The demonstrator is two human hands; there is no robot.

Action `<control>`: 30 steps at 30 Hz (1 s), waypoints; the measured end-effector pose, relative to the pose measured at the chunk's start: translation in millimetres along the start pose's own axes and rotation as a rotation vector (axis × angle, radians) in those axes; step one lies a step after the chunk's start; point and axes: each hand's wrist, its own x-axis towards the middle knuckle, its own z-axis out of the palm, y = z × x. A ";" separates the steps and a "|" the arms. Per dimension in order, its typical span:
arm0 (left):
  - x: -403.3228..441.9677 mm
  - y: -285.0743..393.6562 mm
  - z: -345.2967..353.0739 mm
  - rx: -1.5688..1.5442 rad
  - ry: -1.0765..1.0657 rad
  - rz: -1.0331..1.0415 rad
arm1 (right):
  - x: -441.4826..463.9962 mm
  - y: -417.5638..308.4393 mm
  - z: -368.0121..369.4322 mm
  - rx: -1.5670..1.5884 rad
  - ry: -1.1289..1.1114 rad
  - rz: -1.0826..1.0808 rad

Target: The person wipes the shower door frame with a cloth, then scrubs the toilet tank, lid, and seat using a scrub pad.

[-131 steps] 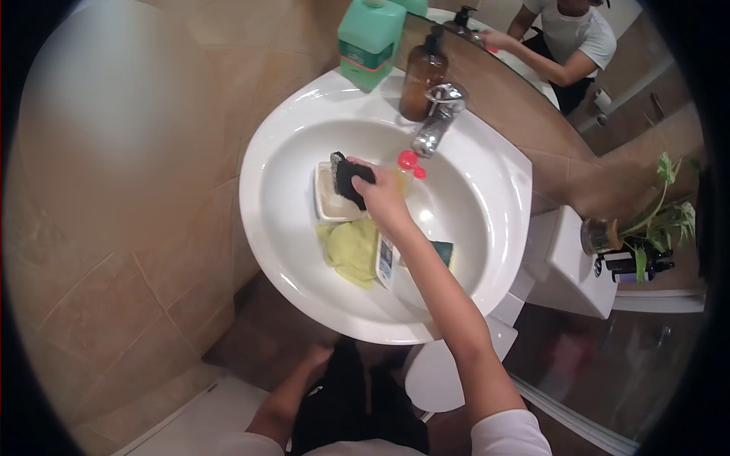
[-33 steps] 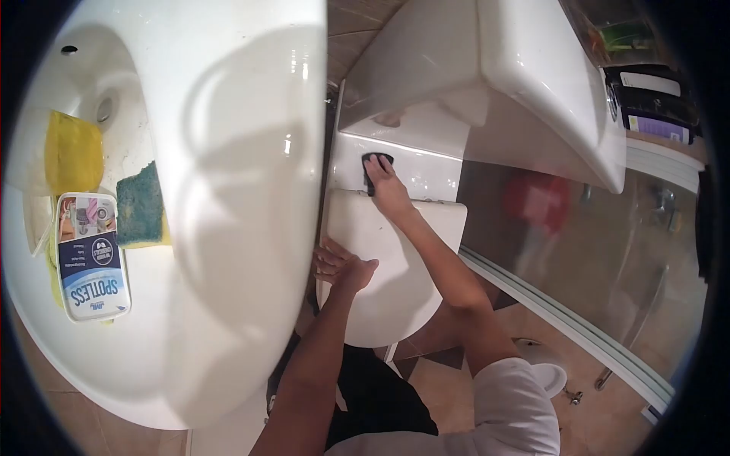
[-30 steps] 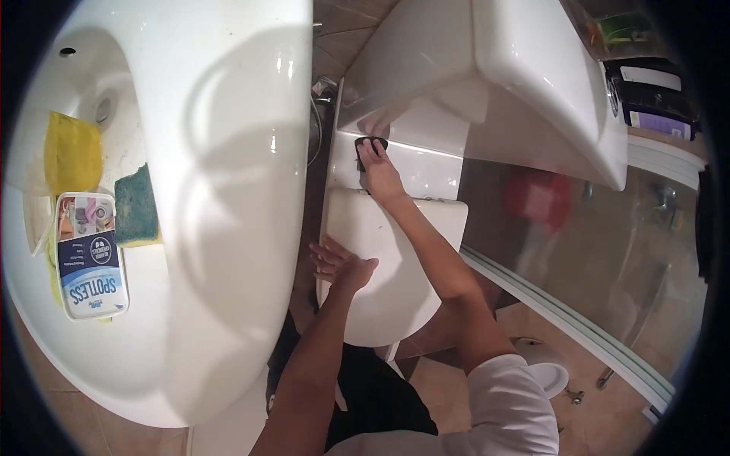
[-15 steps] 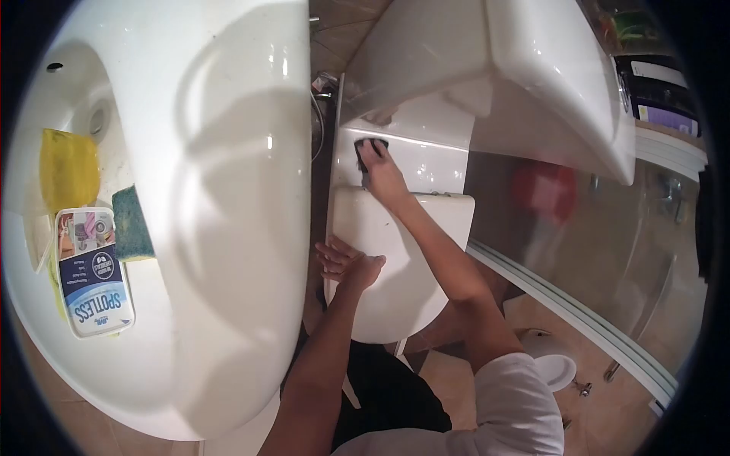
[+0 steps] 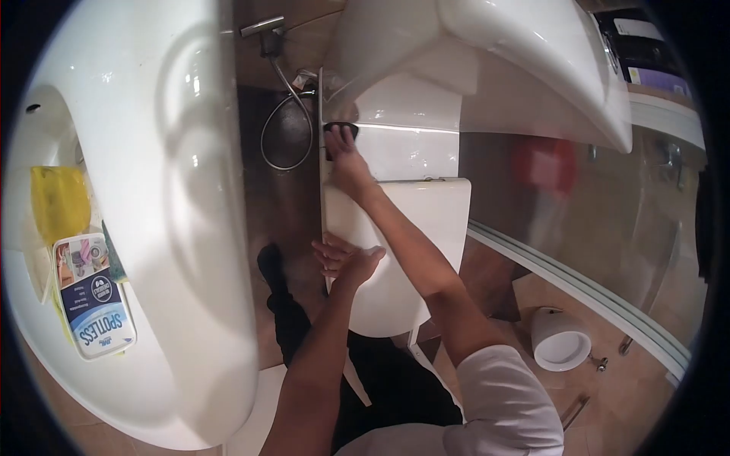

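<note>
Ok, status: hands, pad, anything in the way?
Right hand: fingers on black pad, ledge's left end. Left hand: open at closed toilet lid's left edge. Shower hose left of ledge; no obstruction seen.

My only view comes from the camera on the person's head, angled steeply down, so the forearms (image 5: 414,247) rise into it from the bottom edge. I look onto the toilet (image 5: 388,295) from above at close range, with the sink (image 5: 201,342) filling the left side and the shower glass (image 5: 608,228) slanting along the right.
</note>
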 end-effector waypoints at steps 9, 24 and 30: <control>-1.4 -0.7 -6.8 0.007 -0.010 0.019 | -115.4 139.7 -102.3 0.258 -0.394 0.698; -17.5 8.2 -29.6 -0.052 -0.172 0.038 | -96.9 64.6 -104.6 0.621 -0.245 0.510; -1.8 -2.9 -7.0 0.027 -0.065 0.011 | -130.9 80.3 -101.3 0.384 -0.155 0.372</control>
